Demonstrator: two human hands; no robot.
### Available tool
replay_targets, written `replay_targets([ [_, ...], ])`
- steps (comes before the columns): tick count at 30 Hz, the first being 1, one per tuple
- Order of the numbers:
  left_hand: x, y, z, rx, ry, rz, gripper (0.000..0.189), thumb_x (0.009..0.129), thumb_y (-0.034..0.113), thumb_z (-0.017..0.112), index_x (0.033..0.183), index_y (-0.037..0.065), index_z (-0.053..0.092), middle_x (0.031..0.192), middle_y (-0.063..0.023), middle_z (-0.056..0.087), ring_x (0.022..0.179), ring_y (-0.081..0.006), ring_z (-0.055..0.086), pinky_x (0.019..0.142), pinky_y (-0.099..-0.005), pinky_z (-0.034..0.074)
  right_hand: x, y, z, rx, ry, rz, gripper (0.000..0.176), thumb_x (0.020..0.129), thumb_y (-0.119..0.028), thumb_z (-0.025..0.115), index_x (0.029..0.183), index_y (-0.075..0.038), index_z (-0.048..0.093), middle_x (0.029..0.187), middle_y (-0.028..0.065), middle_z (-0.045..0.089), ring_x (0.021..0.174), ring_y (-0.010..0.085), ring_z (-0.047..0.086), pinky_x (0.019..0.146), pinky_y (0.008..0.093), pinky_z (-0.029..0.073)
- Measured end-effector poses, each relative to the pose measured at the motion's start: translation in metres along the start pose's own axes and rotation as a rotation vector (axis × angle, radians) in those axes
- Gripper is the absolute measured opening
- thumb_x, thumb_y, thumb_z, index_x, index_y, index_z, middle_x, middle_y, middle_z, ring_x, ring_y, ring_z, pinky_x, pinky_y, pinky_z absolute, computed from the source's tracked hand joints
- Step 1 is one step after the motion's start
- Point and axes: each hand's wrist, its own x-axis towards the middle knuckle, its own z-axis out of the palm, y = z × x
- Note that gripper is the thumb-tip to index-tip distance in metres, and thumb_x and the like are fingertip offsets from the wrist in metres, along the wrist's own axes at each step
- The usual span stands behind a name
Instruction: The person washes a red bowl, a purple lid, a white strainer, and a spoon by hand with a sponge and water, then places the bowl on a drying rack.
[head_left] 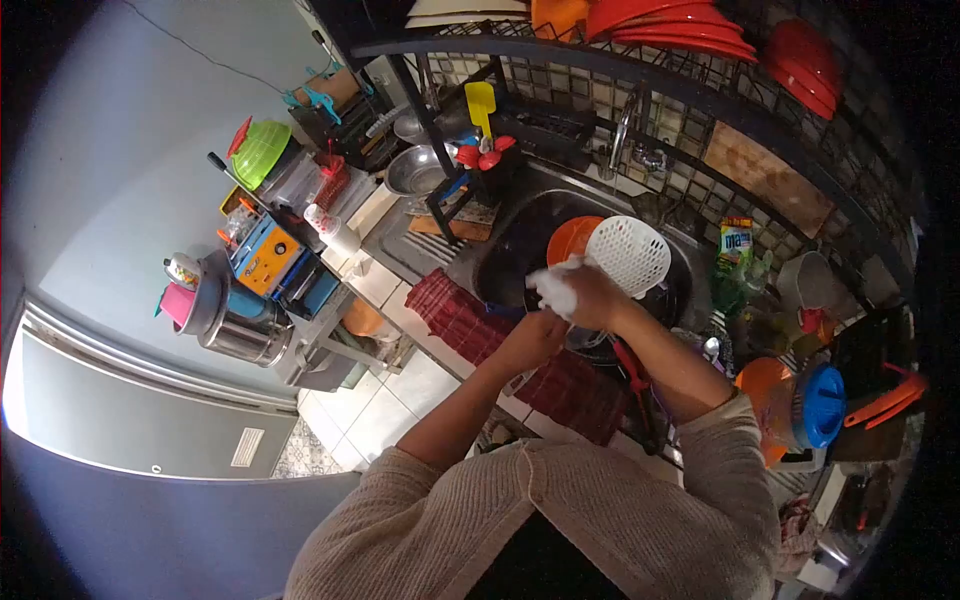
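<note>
My right hand is closed round a white, foamy sponge or cloth over the front part of the sink. Just below and to its left, my left hand has its fingers closed near a thin, light item that is too small to make out. Behind my hands, a white perforated colander and an orange bowl lie in the sink. A dark red checked cloth covers the counter edge beneath my forearms.
A faucet rises behind the sink, under a black rack with red dishes. Right of the sink are a green bottle and a blue-lidded container. A metal bowl and utensils stand at the left.
</note>
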Motion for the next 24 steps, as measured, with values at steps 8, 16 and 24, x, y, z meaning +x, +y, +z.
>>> replay_targets([
  [8, -0.011, 0.045, -0.01, -0.022, 0.014, -0.168, 0.025, 0.089, 0.018, 0.04, 0.083, -0.003, 0.052, 0.07, -0.0203, 0.055, 0.064, -0.0346, 0.056, 0.058, -0.0391, 0.044, -0.014, 0.054, -0.031, -0.135, 0.074, 0.14, 0.019, 0.078, -0.031, 0.055, 0.091, -0.018, 0.061, 0.095, 0.0068, 0.059, 0.096, 0.0282, 0.053, 0.086, 0.0446, 0.036],
  [16, -0.018, 0.033, -0.002, 0.058, 0.064, -0.028, 0.033, 0.093, 0.023, 0.036, 0.084, -0.004, 0.052, 0.066, -0.0154, 0.054, 0.056, -0.0249, 0.057, 0.057, -0.0361, 0.046, -0.033, 0.053, -0.032, -0.408, 0.422, 0.472, 0.023, 0.084, -0.027, 0.05, 0.103, -0.017, 0.055, 0.091, 0.0155, 0.056, 0.091, 0.0362, 0.054, 0.077, 0.0461, 0.041],
  [24, -0.009, -0.007, 0.031, 0.337, 0.148, 0.052, 0.026, 0.089, 0.016, 0.041, 0.097, -0.006, 0.053, 0.082, -0.0232, 0.058, 0.072, -0.0334, 0.06, 0.064, -0.0403, 0.047, -0.026, 0.044, 0.015, -0.069, 0.252, 0.529, 0.039, 0.083, -0.029, 0.05, 0.113, -0.005, 0.044, 0.1, 0.0177, 0.058, 0.086, 0.0345, 0.057, 0.072, 0.0419, 0.046],
])
